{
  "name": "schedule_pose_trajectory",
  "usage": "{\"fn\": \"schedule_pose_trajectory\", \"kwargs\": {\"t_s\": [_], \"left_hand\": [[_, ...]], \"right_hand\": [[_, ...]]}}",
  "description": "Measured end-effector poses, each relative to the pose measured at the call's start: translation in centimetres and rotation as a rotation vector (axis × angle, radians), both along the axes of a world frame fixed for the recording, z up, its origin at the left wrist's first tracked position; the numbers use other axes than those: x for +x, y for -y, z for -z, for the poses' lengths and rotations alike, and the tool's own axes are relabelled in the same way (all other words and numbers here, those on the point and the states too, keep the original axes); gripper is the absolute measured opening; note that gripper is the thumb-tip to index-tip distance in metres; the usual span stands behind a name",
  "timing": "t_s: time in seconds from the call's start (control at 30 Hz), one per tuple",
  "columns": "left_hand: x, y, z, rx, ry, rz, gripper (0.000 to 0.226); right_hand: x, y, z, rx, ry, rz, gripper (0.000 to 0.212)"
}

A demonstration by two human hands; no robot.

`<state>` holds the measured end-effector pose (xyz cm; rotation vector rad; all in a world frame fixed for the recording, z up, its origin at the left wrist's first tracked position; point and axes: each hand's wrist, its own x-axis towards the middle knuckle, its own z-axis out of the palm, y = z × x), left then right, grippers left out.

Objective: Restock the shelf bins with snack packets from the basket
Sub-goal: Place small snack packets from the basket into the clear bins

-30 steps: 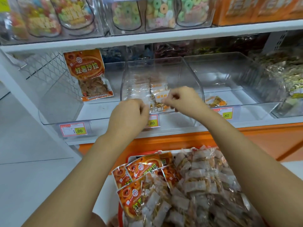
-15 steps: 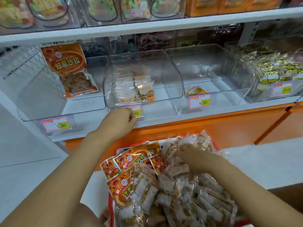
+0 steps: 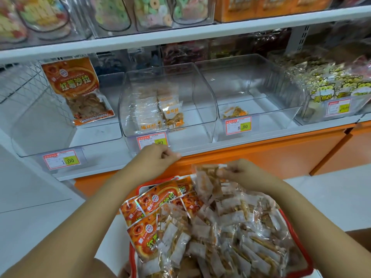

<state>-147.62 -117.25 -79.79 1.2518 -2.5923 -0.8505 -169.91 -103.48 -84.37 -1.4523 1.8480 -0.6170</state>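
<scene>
Both hands are low in front of the shelf, above the basket (image 3: 301, 247). Left hand (image 3: 158, 159) rests at the front edge of the shelf, just under the price tag (image 3: 152, 140) of the middle bin (image 3: 202, 101); its fingers are curled and I see nothing inside them. Right hand (image 3: 243, 171) pinches a few small clear packets (image 3: 208, 177) by their top edge, and they hang just over the pile in the basket, a little blurred.

The basket has a red rim and is heaped with many more clear packets of the same kind (image 3: 230, 227). Several orange packets (image 3: 156, 199) lie on its left side.

The middle bin is clear plastic and holds only a short row of small packets (image 3: 160, 113) toward its left side. In the left bin (image 3: 40, 127) one orange packet (image 3: 78, 91) stands, leaning against the back, and a tag marked 1.00 (image 3: 62, 161) is on its front. The right bin (image 3: 261, 83) has a single small packet (image 3: 235, 112) lying near its front wall, behind a tag marked 8.80 (image 3: 239, 125). Further right, another bin is full of yellow cartoon packets (image 3: 331, 87). On the upper shelf stand clear containers with coloured ring candies (image 3: 156, 9).
</scene>
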Motion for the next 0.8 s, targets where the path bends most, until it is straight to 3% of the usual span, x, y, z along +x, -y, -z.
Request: {"fn": "schedule_pose_trajectory", "kwargs": {"t_s": [0.07, 0.13, 0.3, 0.43, 0.57, 0.63, 0.7, 0.8], "left_hand": [[-0.7, -0.7, -0.1, 0.142, -0.087, -0.022, 0.053], [-1.4, -1.3, -0.1, 0.228, -0.163, -0.056, 0.062], [-2.7, -2.4, -0.5, 0.125, -0.49, -0.167, 0.043], [-2.6, -2.1, -0.9, 0.017, -0.635, -0.228, 0.051], [-2.1, -1.8, -1.5, -0.127, -0.641, -0.157, 0.049], [-1.6, -1.3, -2.2, -0.219, -0.558, -0.106, 0.046], [-1.3, -0.7, -2.9, -0.22, -0.509, -0.065, 0.044], [-1.3, -0.7, -3.7, -0.133, -0.501, 0.01, 0.036]], "right_hand": [[0.3, 0.1, -1.2, -0.072, 0.198, 0.051, 0.044], [0.9, 0.2, -2.2, -0.116, 0.374, 0.07, 0.029], [2.2, 0.6, -3.1, -0.271, 0.445, 0.202, 0.049], [2.9, 0.9, -3.9, -0.307, 0.433, 0.229, 0.081], [2.7, 0.9, -4.6, -0.257, 0.61, 0.156, 0.066], [2.3, 0.7, -5.7, -0.231, 0.577, 0.059, 0.043], [2.1, 1.1, -7.1, -0.236, 0.42, -0.026, 0.026], [2.6, 2.9, -8.6, -0.228, 0.211, -0.115, 0.035]]}}
